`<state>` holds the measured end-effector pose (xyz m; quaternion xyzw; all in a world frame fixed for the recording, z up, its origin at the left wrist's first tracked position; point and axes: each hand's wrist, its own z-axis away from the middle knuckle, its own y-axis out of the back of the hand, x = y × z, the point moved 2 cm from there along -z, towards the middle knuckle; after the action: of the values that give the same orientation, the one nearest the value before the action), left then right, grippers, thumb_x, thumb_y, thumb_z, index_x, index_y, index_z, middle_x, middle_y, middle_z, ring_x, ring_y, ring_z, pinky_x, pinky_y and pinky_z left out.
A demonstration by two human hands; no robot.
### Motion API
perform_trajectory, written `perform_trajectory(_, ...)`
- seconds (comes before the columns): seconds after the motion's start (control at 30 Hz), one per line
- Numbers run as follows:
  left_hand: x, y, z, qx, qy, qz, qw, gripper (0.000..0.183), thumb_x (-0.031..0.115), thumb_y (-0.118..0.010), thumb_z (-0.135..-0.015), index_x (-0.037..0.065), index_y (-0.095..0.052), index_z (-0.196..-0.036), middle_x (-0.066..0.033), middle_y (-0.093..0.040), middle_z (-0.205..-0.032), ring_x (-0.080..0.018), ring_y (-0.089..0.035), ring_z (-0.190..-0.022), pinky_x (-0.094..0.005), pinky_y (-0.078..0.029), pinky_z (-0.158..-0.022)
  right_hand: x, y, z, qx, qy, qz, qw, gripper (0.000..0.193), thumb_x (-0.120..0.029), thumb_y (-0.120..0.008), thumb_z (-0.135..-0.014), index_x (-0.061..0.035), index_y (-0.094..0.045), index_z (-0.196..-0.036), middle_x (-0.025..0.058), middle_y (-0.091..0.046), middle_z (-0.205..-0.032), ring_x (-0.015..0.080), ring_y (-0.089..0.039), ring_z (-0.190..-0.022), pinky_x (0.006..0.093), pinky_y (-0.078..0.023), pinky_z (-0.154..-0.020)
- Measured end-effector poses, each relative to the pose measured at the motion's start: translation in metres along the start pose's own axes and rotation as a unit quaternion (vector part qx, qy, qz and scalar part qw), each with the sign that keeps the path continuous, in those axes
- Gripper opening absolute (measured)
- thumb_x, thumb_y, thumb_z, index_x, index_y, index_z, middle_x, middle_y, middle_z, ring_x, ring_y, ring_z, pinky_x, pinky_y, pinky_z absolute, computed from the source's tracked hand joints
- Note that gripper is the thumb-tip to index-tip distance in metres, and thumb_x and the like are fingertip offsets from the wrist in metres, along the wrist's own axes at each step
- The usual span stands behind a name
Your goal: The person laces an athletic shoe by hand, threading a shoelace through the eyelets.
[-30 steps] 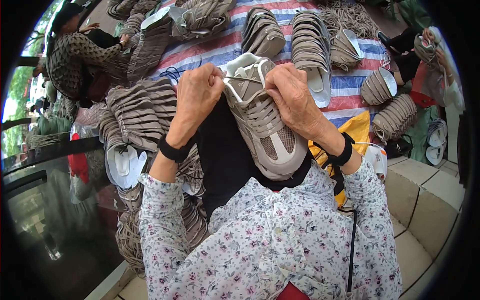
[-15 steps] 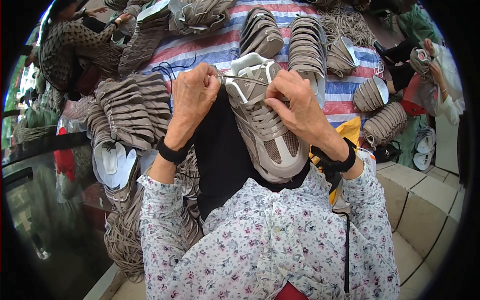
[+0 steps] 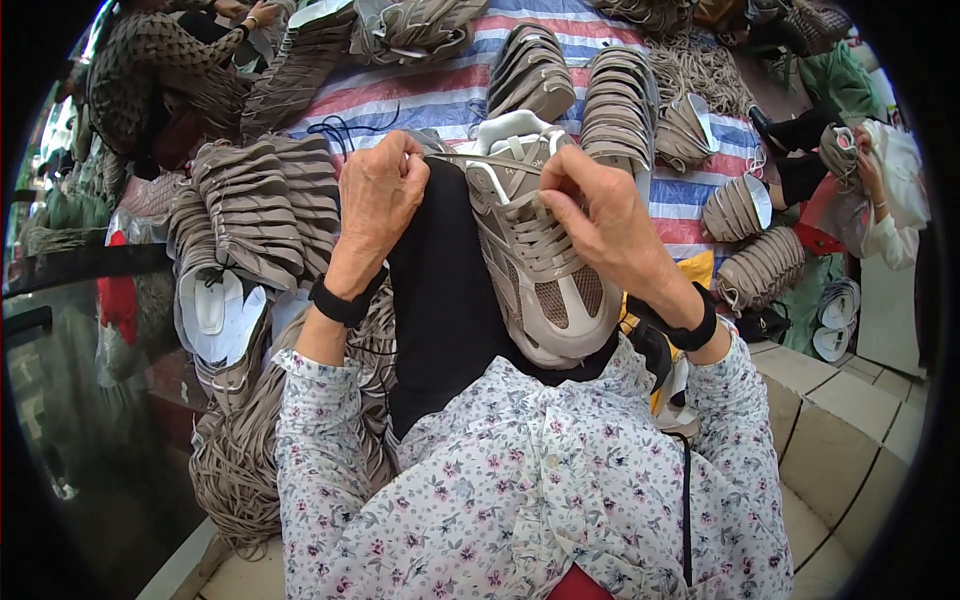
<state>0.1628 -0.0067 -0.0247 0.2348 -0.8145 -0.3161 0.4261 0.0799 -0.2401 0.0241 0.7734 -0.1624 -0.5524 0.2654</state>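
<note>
Has a grey-taupe mesh sneaker (image 3: 537,258) toe-inward on the black-trousered lap (image 3: 440,320). Grips its flat taupe lace (image 3: 488,160) in the clenched left hand (image 3: 383,198); curls the right hand (image 3: 603,212) beside it, finger grip unclear. Has spread both wider than a second ago, likely drawing lace out.

Soft daylight brightens the striped sheet (image 3: 405,78); beyond its left edge, a dark panel (image 3: 100,430) has pale shiny spots; lines bend near the view's round black rim
</note>
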Motion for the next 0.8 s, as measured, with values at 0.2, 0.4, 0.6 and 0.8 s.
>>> perform_trajectory(0.2, 0.000, 0.003, 0.008, -0.011, 0.045, 0.014, 0.999, 0.005, 0.004, -0.061, -0.082, 0.001, -0.064, -0.080, -0.0123, -0.057, -0.055, -0.0281, -0.060, -0.051, -0.0389, -0.046, -0.052, 0.004, 0.011, -0.002, -0.076, -0.102, -0.022, 0.992, 0.012, -0.003, -0.064, -0.089, 0.0032, -0.054, -0.090, 0.0110, -0.059, -0.071, 0.0144, -0.057, -0.062, 0.0334, -0.046, -0.058)
perform_trajectory(0.4, -0.001, 0.001, 0.012, -0.002, 0.035, 0.032, 0.999, 0.004, 0.001, -0.061, -0.083, 0.000, -0.062, -0.079, -0.0089, -0.052, -0.054, -0.0205, -0.053, -0.048, -0.0338, -0.043, -0.051, 0.009, 0.013, -0.001, -0.084, -0.058, -0.047, 0.994, 0.011, -0.006, -0.068, -0.089, 0.0018, -0.061, -0.091, 0.0004, -0.049, -0.061, 0.0070, -0.041, -0.055, 0.0264, -0.036, -0.050)
perform_trajectory(0.6, 0.000, -0.001, 0.014, 0.005, 0.018, 0.050, 0.999, 0.005, -0.002, -0.061, -0.083, -0.002, -0.059, -0.079, -0.0057, -0.047, -0.053, -0.0129, -0.046, -0.046, -0.0291, -0.043, -0.052, 0.023, 0.008, -0.011, -0.021, -0.024, -0.001, 0.999, 0.013, -0.007, -0.068, -0.088, 0.0040, -0.063, -0.084, 0.0070, -0.056, -0.060, 0.0103, -0.052, -0.057, 0.0296, -0.043, -0.052)
perform_trajectory(0.8, 0.003, 0.003, 0.018, 0.020, 0.020, 0.027, 0.999, 0.002, -0.002, -0.061, -0.083, -0.001, -0.061, -0.082, -0.0069, -0.047, -0.053, -0.0156, -0.048, -0.045, -0.0304, -0.043, -0.051, 0.022, 0.011, -0.016, -0.031, -0.048, 0.026, 0.998, 0.020, -0.010, -0.070, -0.089, 0.0037, -0.058, -0.080, 0.0004, -0.051, -0.063, 0.0066, -0.046, -0.058, 0.0257, -0.037, -0.052)
